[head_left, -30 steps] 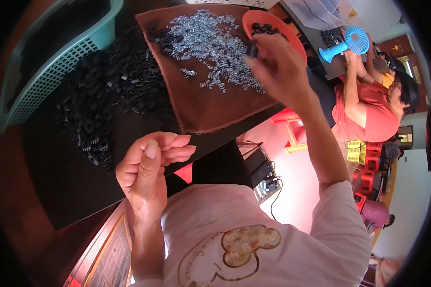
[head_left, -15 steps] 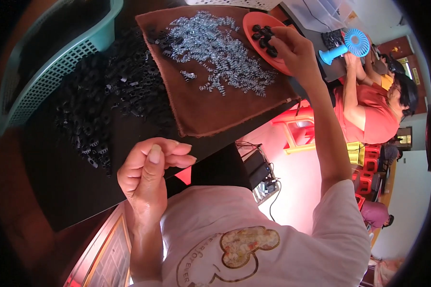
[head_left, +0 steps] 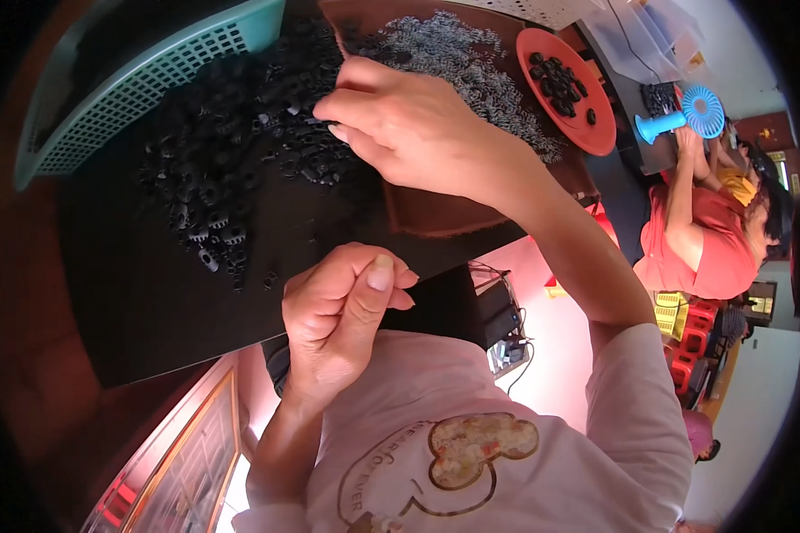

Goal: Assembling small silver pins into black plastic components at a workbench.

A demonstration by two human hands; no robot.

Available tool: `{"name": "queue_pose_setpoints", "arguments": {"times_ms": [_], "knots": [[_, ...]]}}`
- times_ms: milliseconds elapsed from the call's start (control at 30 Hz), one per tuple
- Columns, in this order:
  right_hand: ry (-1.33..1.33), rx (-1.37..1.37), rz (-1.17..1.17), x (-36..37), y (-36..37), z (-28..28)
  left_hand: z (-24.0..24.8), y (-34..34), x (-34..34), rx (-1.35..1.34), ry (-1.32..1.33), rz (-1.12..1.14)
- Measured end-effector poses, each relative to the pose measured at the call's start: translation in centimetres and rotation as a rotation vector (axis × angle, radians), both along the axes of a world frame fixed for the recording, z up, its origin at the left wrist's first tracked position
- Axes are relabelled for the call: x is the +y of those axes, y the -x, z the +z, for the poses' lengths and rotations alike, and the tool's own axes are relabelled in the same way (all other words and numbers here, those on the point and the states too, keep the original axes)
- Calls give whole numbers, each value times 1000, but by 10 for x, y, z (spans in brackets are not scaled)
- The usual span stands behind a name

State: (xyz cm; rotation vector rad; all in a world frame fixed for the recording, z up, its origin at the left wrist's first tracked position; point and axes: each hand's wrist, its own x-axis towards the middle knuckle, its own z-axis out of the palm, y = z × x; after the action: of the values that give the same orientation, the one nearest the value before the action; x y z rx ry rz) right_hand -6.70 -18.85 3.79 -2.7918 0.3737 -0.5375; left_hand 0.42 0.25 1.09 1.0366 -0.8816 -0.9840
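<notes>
My right hand (head_left: 404,124) is at the right edge of a heap of small black plastic parts (head_left: 209,155). Its thumb and fingers are pinched together, and whatever lies between the tips is hidden. Nearer to my body, my left hand (head_left: 333,315) is closed, the thumb pressed over the curled fingers; its contents cannot be made out. Small metal springs (head_left: 507,98) lie spread on a brown cloth (head_left: 431,213), partly behind my right arm. Beyond them, a red-orange plate (head_left: 597,133) carries several black round pieces.
A green perforated basket (head_left: 156,84) stands at the far left of the black table (head_left: 142,311). At the right are a clear plastic bin (head_left: 644,40) and a blue handheld fan (head_left: 702,111). A person in a red shirt (head_left: 698,240) sits beyond.
My right hand has left the plate and moved left to the black parts. My left hand's fingers have curled in more tightly. The whole view has shifted somewhat.
</notes>
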Motion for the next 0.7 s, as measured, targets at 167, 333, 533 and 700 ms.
{"name": "queue_pose_setpoints", "arguments": {"times_ms": [167, 333, 533, 700], "knots": [[144, 51, 48, 4, -17, -1, -1, -2, 0, 3, 2, -4], [153, 120, 97, 17, -19, 2, 0, -3, -2, -78, 18, -4], [102, 17, 180, 26, -39, 4, 1, -4, 0, -84, 14, -20], [77, 157, 200, 31, -60, 4, 0, -6, 1, -124, 19, -42]]}}
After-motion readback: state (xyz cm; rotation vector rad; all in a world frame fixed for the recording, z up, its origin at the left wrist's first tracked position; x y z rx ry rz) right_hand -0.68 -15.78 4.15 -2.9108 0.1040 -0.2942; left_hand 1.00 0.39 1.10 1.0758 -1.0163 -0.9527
